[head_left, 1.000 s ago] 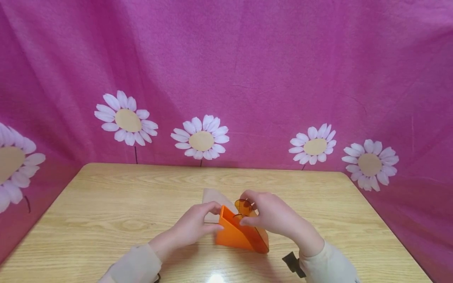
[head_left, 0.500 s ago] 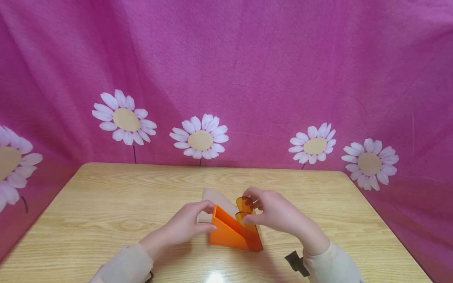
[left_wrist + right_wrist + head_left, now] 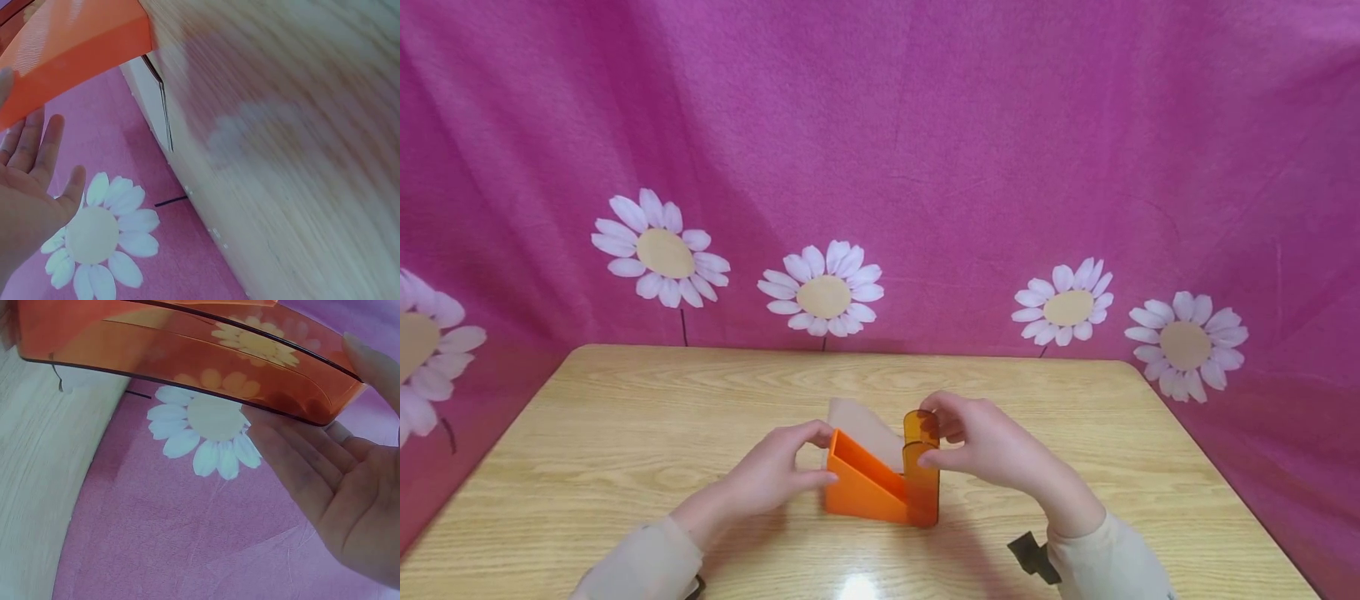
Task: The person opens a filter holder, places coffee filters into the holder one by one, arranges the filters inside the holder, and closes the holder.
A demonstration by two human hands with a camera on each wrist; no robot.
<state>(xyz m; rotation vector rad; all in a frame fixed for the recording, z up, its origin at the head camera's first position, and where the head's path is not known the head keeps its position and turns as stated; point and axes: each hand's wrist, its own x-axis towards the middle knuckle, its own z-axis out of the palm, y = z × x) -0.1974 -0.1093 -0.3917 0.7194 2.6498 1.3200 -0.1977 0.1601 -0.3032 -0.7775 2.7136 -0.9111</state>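
Lower centre of the head frame: 1 orange holder (image 3: 859,492), opaque, wedge-shaped, tall at its left end, top edge sloping down to the right, hollow along the top. At its right end, 1 amber piece (image 3: 921,483), see-through, upright, 2 rounded top edges, one behind the other. Its lower part overlaps the orange; can't tell how the two join.

2 hands on the job. Left hand (image 3: 771,467), left of centre: grips the holder's tall end, thumb on the near side, fingers round the far side. Right hand (image 3: 981,437), right of centre: holds the amber piece by its upper part, thumb in front, fingers behind; gap between them only as wide as the piece.

Just behind the holder: 1 beige flat thing (image 3: 867,427), partly hidden. Left wrist view gives it a dark edge; can't tell what it is.

All on 1 wood-grain table (image 3: 662,433). 1 bright glare spot at bottom centre.

2 pale sleeves (image 3: 651,562), lower left and lower right. 1 black piece (image 3: 1033,558) by the right one.

Backdrop: 1 magenta cloth (image 3: 925,167) with 5 white daisies (image 3: 823,297), 3 left, 2 right; 4 dark stems (image 3: 684,327) visible.
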